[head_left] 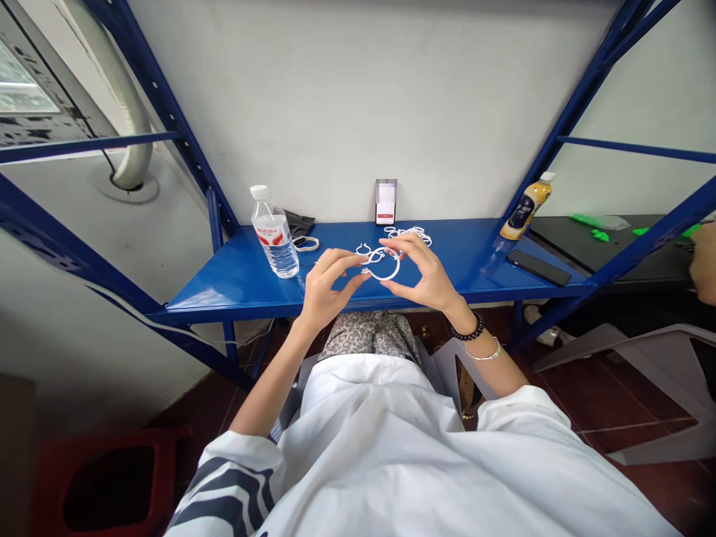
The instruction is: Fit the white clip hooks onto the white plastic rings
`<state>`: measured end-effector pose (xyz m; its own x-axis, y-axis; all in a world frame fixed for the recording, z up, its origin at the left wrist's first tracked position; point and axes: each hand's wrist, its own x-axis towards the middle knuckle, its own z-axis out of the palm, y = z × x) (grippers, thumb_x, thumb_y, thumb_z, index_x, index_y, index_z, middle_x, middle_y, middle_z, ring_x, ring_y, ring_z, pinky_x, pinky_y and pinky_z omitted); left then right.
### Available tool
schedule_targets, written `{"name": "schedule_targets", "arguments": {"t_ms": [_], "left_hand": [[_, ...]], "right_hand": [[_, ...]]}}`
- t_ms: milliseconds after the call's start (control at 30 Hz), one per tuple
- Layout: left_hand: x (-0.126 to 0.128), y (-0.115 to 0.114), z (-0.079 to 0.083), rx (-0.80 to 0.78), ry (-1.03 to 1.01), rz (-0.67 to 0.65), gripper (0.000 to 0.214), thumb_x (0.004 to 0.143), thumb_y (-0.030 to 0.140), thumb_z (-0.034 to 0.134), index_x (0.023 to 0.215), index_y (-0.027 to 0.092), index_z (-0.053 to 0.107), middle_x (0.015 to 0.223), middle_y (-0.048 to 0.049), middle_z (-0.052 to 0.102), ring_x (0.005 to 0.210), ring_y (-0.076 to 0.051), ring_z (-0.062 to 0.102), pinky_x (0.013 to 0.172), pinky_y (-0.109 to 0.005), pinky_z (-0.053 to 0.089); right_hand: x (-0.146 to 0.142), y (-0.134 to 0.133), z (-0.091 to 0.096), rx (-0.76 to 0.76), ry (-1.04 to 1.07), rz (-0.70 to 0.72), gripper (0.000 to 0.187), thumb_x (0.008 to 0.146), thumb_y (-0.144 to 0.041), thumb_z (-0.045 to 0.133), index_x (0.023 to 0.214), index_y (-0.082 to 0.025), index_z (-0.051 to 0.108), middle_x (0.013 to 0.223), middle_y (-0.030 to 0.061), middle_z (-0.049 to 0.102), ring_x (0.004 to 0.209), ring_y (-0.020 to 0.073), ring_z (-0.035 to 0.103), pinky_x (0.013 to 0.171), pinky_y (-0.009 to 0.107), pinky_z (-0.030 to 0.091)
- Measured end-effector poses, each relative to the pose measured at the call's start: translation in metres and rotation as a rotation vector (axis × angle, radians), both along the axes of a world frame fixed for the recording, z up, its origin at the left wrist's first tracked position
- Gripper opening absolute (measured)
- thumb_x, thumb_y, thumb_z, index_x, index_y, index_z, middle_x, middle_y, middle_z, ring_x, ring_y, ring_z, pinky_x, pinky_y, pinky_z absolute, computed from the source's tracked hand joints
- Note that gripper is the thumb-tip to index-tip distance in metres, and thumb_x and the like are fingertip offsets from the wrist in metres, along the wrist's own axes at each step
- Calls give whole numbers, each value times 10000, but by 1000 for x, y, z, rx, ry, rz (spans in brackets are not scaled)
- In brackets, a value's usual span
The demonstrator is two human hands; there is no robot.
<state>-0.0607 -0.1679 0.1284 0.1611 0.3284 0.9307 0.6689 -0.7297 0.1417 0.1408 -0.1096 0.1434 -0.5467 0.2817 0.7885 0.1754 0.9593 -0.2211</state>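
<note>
Between my two hands, raised above the front of the blue table, is a thin white plastic ring [399,267]. My left hand [327,289] pinches its left side between thumb and fingertips. On the opposite side, the curved fingers and thumb of my right hand [428,276] hold the ring's top and lower right edge. Just behind it, another small white ring-shaped piece [363,247] shows, partly hidden by the held ring and my fingers. A loose pile of white rings [419,233] lies farther back, beyond my right hand.
A blue table [224,287] stands against the wall. On it are a water bottle [275,239], a black pouch [299,224], a white band [307,244], an upright phone [385,205], a yellow drink bottle [526,207] and a dark phone [538,268]. Another person's hand [703,261] appears far right.
</note>
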Motion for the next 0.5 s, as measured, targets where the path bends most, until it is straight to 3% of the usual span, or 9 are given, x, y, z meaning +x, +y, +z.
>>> {"name": "schedule_targets", "arguments": {"t_ms": [500], "left_hand": [[-3,0,2,7,29,-2,210,867,245,681,1061,176,640,900,-43,688,807,-130,637,672,-234,517]], "right_hand": [[0,1,0,-10,41,28,477,837,-269,691,1279,-302,514,1146,52,612,958,211,592,781,385,555]]}}
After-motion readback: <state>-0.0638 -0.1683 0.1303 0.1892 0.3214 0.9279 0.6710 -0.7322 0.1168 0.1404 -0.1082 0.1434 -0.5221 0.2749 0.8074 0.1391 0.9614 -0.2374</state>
